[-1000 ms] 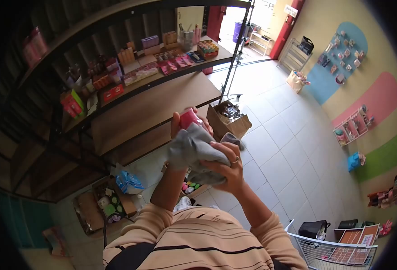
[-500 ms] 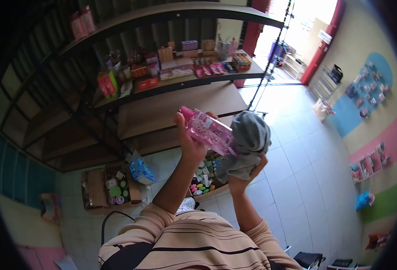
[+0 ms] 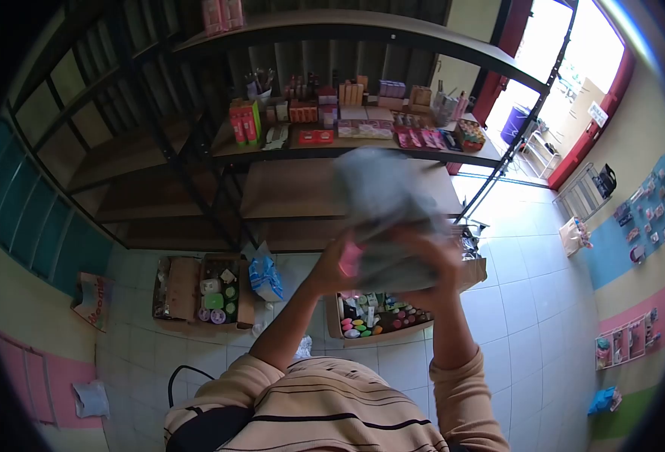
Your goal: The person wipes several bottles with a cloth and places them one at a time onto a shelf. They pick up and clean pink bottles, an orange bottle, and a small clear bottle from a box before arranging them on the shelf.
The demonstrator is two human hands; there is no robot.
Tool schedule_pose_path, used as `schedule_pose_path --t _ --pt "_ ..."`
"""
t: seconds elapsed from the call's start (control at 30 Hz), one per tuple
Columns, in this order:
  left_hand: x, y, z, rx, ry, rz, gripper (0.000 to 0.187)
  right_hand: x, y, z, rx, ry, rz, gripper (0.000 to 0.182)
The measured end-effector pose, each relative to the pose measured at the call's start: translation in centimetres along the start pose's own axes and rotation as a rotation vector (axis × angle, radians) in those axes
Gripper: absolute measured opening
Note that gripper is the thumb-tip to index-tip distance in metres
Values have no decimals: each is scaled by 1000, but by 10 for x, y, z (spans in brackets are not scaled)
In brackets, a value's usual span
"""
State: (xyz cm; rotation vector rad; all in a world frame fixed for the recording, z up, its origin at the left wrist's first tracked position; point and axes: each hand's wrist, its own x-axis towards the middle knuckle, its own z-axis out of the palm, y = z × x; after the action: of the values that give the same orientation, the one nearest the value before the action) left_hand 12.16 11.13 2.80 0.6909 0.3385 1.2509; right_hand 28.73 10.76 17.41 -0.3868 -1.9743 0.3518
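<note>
Up in front of the metal shelf (image 3: 197, 151), both hands are raised and blurred by movement. The left hand (image 3: 332, 264) has its fingers wrapped round a pink bottle (image 3: 349, 260), of which only a small strip shows beside the palm. The right hand (image 3: 438, 260) is closed on a grey cloth (image 3: 385, 203), which is bunched over the bottle and hides most of it. Bottle and cloth sit before the bare middle board of the shelf, below the row of small boxes and packets on the board above.

As a judgement, the main risk is a slip: the bottle is held high over a tiled floor (image 3: 543, 301), the cloth covers most of its surface, and a rub or twist from the right hand could work it loose from the left. If it fell it would likely land on or near the open box of small bottles (image 3: 378, 316) on the floor below the shelf. The cloth also blocks the view of the bottle, so a loosening hold would be hard to notice.

Which way the bottle points cannot be told for certain. The visible pink strip runs roughly upright, leaning a little; which end is the cap is hidden.
</note>
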Motion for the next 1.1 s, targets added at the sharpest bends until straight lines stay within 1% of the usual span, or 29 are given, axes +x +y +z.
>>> schedule_pose_path --t 0.03,0.07,0.1,0.13,0.17,0.2,0.23,0.27,0.3,0.37,0.43,0.5,0.6,0.7,0.73,0.77,0.83,0.87,0.9,0.97,1.0,1.1 --pt "-9 10 -1 330 -41 125 75 19 -1 14 -126 -198 -166 50" --pt "-17 21 -2 714 -34 267 79 31 14 29 -81 -276 -152 51" --pt "-26 31 -4 1036 16 413 82 44 30 42 -36 -357 -140 53" --pt "-34 47 -11 1092 25 370 82 56 40 49 170 -483 85 52" --pt "-36 65 -18 1154 27 338 82 67 60 61 291 -493 60 50" --pt "-40 83 -23 1185 -2 431 83 71 77 71 245 -498 194 50" --pt "-43 92 -36 1041 4 373 82 78 85 85 258 -361 391 50" --pt "-46 100 -51 896 11 315 80 83 85 97 321 -251 434 50" --pt "-43 115 -63 782 5 303 80 95 80 111 381 -136 458 51" --pt "-39 140 -82 570 -8 302 80 85 67 154 697 193 536 50" --pt "-38 148 -108 339 60 424 80 47 93 210 297 -18 64 49" --pt "-37 138 -153 61 221 649 82 49 66 247 222 31 140 49" --pt "-45 195 -141 -73 92 816 72 35 84 278 400 -64 356 43" --pt "-45 224 -150 -52 -35 782 78 33 81 309 1120 324 1060 41" --pt "-39 223 -158 59 -19 748 80 32 82 318 1301 376 1183 41" --pt "-33 221 -167 173 -5 715 83 33 79 326 1127 309 1072 40" --pt "-26 228 -171 97 -35 676 85 40 73 332 779 160 845 37" --pt "-29 228 -174 31 -10 644 87 34 84 335 776 65 812 40" --pt "-31 230 -178 -27 15 612 89 34 97 335 711 -43 751 41" --pt "-25 233 -191 -58 -28 648 87 33 128 331 595 -256 630 42" --pt "-24 233 -199 -70 -43 669 86 32 141 330 416 -224 516 44" --pt "-22 237 -227 158 56 606 84 39 172 338 302 112 623 48"
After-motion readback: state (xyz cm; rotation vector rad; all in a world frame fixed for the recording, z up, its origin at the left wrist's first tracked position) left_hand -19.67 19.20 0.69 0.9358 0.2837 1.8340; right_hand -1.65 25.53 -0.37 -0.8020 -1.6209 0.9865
